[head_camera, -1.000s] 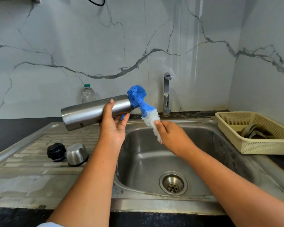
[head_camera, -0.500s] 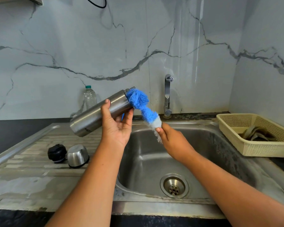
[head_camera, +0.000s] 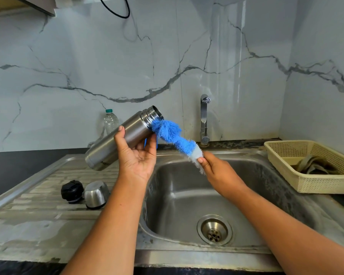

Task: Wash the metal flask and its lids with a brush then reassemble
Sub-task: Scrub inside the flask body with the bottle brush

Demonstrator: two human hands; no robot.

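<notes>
My left hand [head_camera: 138, 155] grips the steel flask [head_camera: 107, 149] around its middle, above the sink's left edge. The flask tilts with its open threaded mouth up and to the right. A blue and white bottle brush [head_camera: 174, 135] has its blue tip just at the flask's mouth. My right hand [head_camera: 218, 171] pinches the brush at its white lower end, over the basin. On the draining board stand the black inner lid [head_camera: 72, 191] and, touching it on the right, the steel cup lid [head_camera: 96, 194].
The steel sink [head_camera: 187, 187] with its drain [head_camera: 213, 232] lies below my hands. A tap [head_camera: 204, 120] rises at the back. A cream plastic basket [head_camera: 314, 183] holding a cloth sits on the right. A clear plastic bottle [head_camera: 110, 121] stands against the marble wall.
My left hand has tilted the flask's mouth upward from near level. The brush has slid partly out, so more blue bristle shows outside the mouth.
</notes>
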